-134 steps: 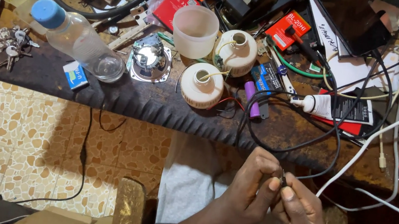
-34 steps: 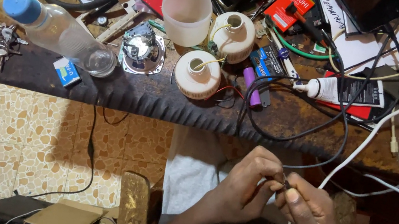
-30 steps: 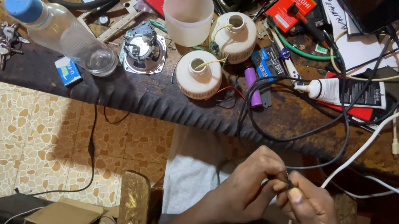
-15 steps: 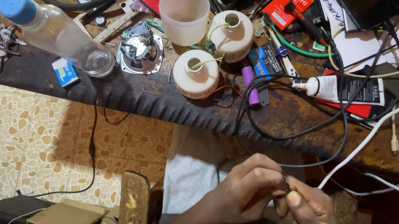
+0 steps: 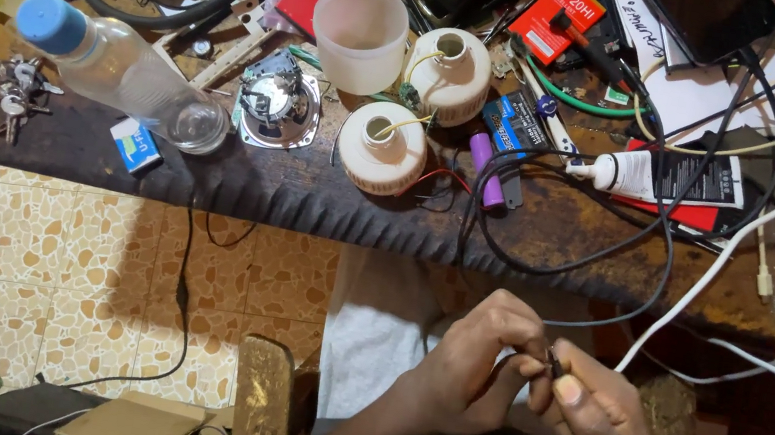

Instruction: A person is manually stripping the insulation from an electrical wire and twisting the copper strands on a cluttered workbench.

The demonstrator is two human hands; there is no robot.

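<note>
While pinching a small dark cable end [image 5: 552, 360] together below the bench [image 5: 309, 199] edge: left hand [image 5: 471, 376] curled, fingers [image 5: 523, 343] narrow and closed on that end from the left; right hand [image 5: 607, 420] meeting it from the right, thumb and forefinger pressed to the same tip, a white cable [image 5: 689, 300] running past the right hand, up and away to the right over the bench. Black cable [image 5: 603, 263] looping from the pinched tip up onto the bench top, curling near a purple cell [image 5: 487, 169]. On the bench, just left of that cell, two cream round lamp housings [image 5: 382, 146], one nearer the edge, the other [image 5: 450, 73] behind it, thin wires between them. Beside the rear housing, a translucent cup [image 5: 363, 34], upright. Left of the front housing, a shiny reflector [image 5: 277, 106]. Further left, a clear bottle [image 5: 115, 68] with blue cap lying tilted, a small blue box [image 5: 135, 145] at the bench edge just under it, a bunch of keys [image 5: 10, 84] near the cap. To the right of the cell, a white tube [image 5: 641, 172] lying on red and black packets. Below the bench, tiled floor [image 5: 47, 271] and grey cloth over a knee [image 5: 383, 318].
</note>
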